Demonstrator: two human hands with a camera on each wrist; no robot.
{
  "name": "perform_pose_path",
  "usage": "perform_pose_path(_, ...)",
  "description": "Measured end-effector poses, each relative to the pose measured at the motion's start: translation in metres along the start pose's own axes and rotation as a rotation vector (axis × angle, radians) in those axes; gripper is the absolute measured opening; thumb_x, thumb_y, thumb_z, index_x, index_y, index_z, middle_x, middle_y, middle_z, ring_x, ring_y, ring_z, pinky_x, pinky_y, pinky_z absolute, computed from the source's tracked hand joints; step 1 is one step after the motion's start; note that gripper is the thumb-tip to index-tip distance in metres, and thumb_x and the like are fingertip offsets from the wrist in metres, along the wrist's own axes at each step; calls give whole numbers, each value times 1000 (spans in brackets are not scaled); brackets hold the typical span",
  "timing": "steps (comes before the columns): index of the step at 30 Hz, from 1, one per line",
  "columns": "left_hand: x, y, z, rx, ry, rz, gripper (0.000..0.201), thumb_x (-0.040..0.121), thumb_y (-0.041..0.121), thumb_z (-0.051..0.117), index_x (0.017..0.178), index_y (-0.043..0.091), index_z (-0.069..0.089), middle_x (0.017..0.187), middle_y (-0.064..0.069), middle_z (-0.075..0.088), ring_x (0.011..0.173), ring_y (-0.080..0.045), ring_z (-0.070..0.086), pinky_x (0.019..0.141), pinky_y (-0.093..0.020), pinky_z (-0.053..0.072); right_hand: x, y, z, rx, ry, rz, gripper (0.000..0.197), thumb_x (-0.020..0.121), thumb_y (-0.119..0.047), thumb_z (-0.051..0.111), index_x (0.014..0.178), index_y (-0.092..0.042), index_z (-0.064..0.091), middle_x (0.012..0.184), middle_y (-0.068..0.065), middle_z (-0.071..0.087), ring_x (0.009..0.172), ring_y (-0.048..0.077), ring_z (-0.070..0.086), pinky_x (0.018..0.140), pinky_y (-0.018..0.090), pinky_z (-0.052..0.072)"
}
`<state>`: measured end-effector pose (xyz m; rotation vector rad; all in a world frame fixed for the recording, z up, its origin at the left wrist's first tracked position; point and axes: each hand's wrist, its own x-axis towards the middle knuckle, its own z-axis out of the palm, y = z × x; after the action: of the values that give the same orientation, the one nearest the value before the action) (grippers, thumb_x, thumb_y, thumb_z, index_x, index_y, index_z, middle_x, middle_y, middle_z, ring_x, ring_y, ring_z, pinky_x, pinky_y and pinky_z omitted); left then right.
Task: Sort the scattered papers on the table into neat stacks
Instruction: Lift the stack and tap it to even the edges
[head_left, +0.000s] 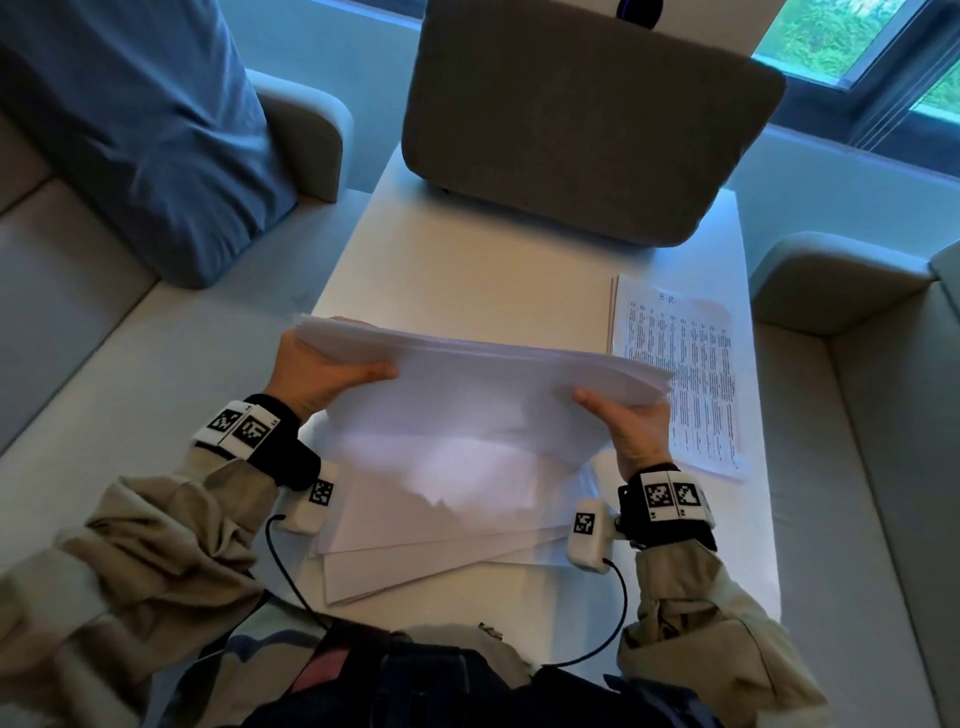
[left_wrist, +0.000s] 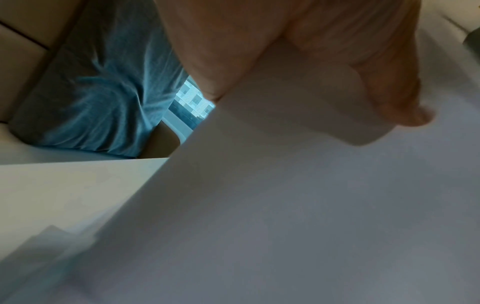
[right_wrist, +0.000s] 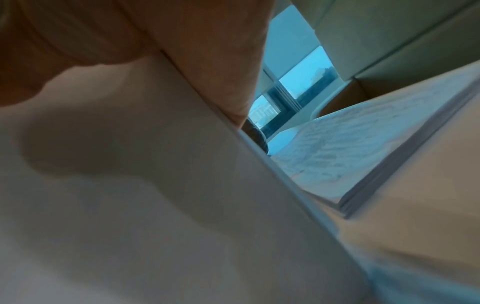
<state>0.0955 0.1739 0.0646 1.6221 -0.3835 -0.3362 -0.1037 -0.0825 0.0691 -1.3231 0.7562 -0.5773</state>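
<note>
Both hands hold a thick bundle of blank white sheets lifted off the white table. My left hand grips the bundle's left edge, thumb on top. At the right edge my right hand grips it the same way. In the left wrist view the bundle fills the frame under the thumb; in the right wrist view the paper does likewise. Beneath lie several fanned blank sheets. A neat stack of printed pages rests at the table's right side, and shows again as printed pages.
A grey chair back stands at the table's far end. A blue cushion leans on the beige sofa to the left. More sofa runs along the right. Bare tabletop lies beyond the bundle.
</note>
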Motion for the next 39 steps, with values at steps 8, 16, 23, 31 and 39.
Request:
perform_pose_path(8,-4,25,7,42,110,33,34,46,10,93,59,12,61,48,23,60,47,10,52,50,-9,47,0,-21,-2,-585,205,-326,95,52,-41,90,134,-20,45,123,-3,57,111,13,54,96,36,48)
perform_pose_path(16,-16,104,49,267,-241,631,16,64,15,86,75,10,76,75,4,72,65,-2,67,64,-13,50,-26,-58,58,-869,-140,-989,16,84,-35,65,93,-24,73,92,-10,72,86,10,66,87,40,48)
perform_pose_path(23,3,85,21,438,-216,397,47,48,46,88,41,28,46,42,10,32,45,-2,23,42,-15,22,-28,-70,32,-519,-190,-671,29,79,-12,75,62,-34,69,52,-30,53,50,-8,48,51,6,31)
perform_pose_path(31,1,80,33,-195,-36,202,27,43,28,89,67,28,76,70,17,71,64,3,63,64,-17,53,-24,-63,19,-80,-32,-291,16,72,-13,77,63,-4,67,61,3,66,55,13,60,52,24,49)
perform_pose_path(39,-4,80,54,-160,-52,151,39,47,21,93,79,19,70,78,13,73,75,-8,69,70,-26,55,-24,-74,47,42,88,-283,29,59,-1,84,79,-15,69,68,-12,72,65,3,67,60,18,52)
